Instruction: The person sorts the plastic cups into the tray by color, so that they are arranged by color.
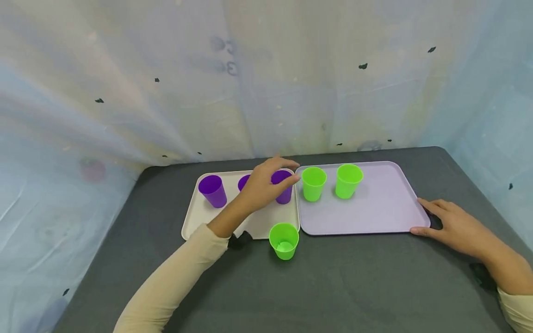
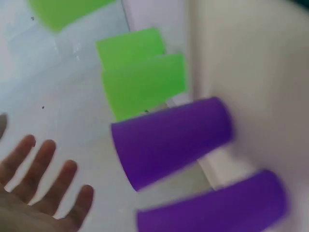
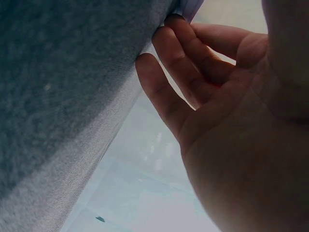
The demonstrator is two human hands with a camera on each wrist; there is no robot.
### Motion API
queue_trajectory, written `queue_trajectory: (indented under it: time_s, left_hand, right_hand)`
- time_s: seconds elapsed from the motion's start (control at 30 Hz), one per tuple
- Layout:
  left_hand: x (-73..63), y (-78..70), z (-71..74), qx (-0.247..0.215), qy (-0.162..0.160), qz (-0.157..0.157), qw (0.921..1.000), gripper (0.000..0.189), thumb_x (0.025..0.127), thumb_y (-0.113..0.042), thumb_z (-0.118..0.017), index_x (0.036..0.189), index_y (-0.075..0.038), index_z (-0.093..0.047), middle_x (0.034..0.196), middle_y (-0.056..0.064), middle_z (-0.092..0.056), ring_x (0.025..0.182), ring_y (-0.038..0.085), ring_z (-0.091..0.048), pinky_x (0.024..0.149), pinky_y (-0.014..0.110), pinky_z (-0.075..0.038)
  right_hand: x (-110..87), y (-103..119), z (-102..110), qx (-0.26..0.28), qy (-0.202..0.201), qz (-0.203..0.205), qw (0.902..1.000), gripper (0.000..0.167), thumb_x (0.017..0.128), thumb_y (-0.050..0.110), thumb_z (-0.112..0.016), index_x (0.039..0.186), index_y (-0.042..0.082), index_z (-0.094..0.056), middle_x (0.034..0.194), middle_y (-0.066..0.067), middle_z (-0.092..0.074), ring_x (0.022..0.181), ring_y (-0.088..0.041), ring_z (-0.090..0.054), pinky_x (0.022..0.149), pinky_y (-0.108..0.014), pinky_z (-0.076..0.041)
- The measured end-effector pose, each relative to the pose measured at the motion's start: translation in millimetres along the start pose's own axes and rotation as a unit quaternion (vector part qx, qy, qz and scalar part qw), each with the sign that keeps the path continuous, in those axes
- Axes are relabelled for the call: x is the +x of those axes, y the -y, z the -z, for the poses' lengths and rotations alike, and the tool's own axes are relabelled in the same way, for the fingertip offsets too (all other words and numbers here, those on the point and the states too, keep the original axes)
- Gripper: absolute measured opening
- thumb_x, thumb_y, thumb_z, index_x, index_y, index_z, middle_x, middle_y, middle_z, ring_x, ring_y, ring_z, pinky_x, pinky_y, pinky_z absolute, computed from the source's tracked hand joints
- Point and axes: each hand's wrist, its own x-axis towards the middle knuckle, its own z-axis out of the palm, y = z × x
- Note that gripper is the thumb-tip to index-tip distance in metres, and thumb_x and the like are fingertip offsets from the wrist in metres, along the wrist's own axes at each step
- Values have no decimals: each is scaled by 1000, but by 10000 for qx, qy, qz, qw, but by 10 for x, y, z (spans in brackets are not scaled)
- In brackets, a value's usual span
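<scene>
My left hand [image 1: 266,184] hovers over the cream tray [image 1: 264,222], fingers apart with nothing in them. Under and beside it stand purple cups: the right one [image 1: 284,195] is close to the thumb, the middle one [image 1: 243,182] is mostly hidden behind the hand, and the left one [image 1: 213,192] leans in view. In the left wrist view the fingers are spread, apart from a purple cup [image 2: 174,142]. My right hand [image 1: 455,226] touches the right end of the lavender tray [image 1: 387,203] with its fingertips and thumb near the front corner.
Two green cups, one at left [image 1: 314,185] and one beside it [image 1: 348,181], stand on the lavender tray. Another green cup [image 1: 284,243] stands on the dark grey table [image 1: 341,286] before the cream tray. A pale curtain [image 1: 283,92] hangs behind.
</scene>
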Motion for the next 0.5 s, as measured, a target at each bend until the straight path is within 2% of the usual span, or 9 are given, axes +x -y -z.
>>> queue_trajectory:
  time_s: [0.1, 0.13, 0.23, 0.3, 0.4, 0.5]
  left_hand:
    - [-292, 95, 26, 241, -175, -476, 9984, 32, 98, -32, -65, 126, -17, -67, 127, 0, -66, 130, 20, -55, 110, 45, -45]
    - [-377, 131, 26, 403, -181, -656, 9969, 32, 98, -31, -64, 126, -16, -67, 125, 0, -66, 125, 20, -57, 107, 43, -47]
    - [-586, 271, 5, 901, -150, -1109, 9896, 29, 101, -28, -59, 125, -15, -68, 125, 1, -66, 123, 19, -57, 107, 42, -46]
    - [-683, 360, -5, 1169, -202, -1507, 9814, 28, 102, -24, -54, 124, -15, -68, 123, 2, -67, 122, 20, -58, 106, 42, -45]
    - [-786, 441, -10, 1323, -364, -2069, 9687, 30, 104, -21, -47, 123, -12, -69, 123, 3, -67, 122, 21, -58, 106, 42, -44]
    - [-861, 456, -18, 1403, -396, -2369, 9605, 35, 107, -26, -41, 124, -11, -68, 124, 3, -66, 123, 21, -58, 106, 41, -44]
  right_hand:
    - [24, -13, 15, -12, -28, 21, 10000, 94, 85, 53, -74, 149, -7, -38, 134, -31, -48, 121, -50, -46, 90, -65, -42]
    - [28, -18, 18, -16, -26, 24, 10000, 94, 85, 53, -74, 149, -6, -38, 134, -31, -48, 120, -49, -46, 90, -65, -42]
    - [26, -35, 20, -63, 9, 1, 10000, 95, 85, 53, -73, 150, -6, -37, 134, -32, -48, 120, -49, -46, 89, -66, -42]
    - [14, -44, 13, -73, 68, -43, 9999, 96, 85, 54, -73, 150, -6, -36, 134, -32, -47, 120, -50, -46, 89, -66, -42]
    - [-5, -50, -2, -81, 149, -107, 9998, 96, 86, 55, -72, 151, -6, -35, 134, -32, -47, 120, -51, -45, 89, -67, -42]
    - [-19, -44, -11, -75, 194, -160, 9997, 97, 86, 57, -71, 151, -6, -34, 135, -32, -46, 121, -51, -45, 90, -68, -41]
